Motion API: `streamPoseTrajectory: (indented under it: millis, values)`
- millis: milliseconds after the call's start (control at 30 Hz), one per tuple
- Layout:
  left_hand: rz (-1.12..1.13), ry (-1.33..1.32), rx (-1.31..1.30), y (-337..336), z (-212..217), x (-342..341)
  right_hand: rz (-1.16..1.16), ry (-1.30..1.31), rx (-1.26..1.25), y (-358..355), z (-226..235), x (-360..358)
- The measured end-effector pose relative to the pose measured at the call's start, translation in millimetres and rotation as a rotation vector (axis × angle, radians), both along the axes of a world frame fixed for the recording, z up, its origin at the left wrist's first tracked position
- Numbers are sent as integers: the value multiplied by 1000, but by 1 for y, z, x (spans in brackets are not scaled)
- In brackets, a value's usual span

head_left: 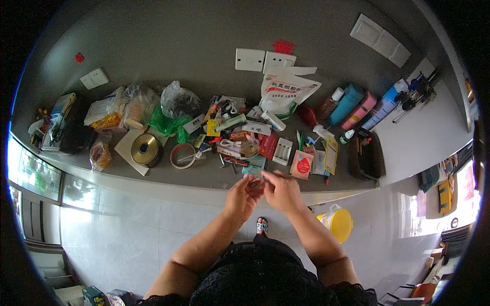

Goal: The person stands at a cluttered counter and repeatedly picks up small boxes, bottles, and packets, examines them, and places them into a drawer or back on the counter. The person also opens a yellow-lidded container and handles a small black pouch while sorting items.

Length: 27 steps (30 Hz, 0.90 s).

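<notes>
My left hand (241,199) and my right hand (284,194) come together just in front of the counter's edge. The left one curls palm up around something small and shiny, perhaps see-through, too blurred to name. With its fingers bent in a pinch, the right one meets the left fingertips, and what it grips is hidden. Just beyond them on the counter lie a light-blue packet (253,166), a white battery charger (282,151) and a red packet (268,146). A pink card with a red drop (302,164) is right of these.
The cluttered grey counter (212,176) holds a roll of tape (183,156), a round brass-coloured tin (146,149), a white pouch (288,92), several bottles and a dark basket (366,159). On the tiled floor a yellow bucket (339,225) stands right of my foot.
</notes>
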State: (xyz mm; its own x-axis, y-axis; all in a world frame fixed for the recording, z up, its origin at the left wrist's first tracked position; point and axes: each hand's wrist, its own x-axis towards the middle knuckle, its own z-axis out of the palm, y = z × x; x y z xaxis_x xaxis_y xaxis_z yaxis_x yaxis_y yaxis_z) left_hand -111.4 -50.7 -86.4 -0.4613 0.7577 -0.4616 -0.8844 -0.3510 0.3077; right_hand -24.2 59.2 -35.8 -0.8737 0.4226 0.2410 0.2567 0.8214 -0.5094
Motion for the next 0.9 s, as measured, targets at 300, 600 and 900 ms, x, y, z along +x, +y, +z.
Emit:
streamPoseTrajectory:
  millis: [300, 600, 900]
  values:
    - [187, 124, -232, -21, 18, -10, 106, -19, 352, 29, -49, -33]
    - [-250, 188, -355, -7, 16, -5, 77, 179, 469, 39, -23, 7]
    - [-140, 206, -352, 0, 7, -7, 59, -9, 372, 48, -24, 11]
